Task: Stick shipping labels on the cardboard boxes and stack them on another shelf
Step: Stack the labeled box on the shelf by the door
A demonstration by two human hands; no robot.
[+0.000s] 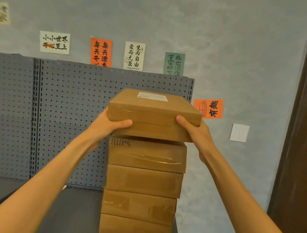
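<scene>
Setting the labelled box on top of the stack

I want the flat brown cardboard box, white shipping label up, lowered level and squared over the stack of brown cardboard boxes just below my hands on the dark grey shelf, edges flush so the tall pile won't lean; my left hand and right hand each grip a side, thumbs curled onto the near face
</scene>
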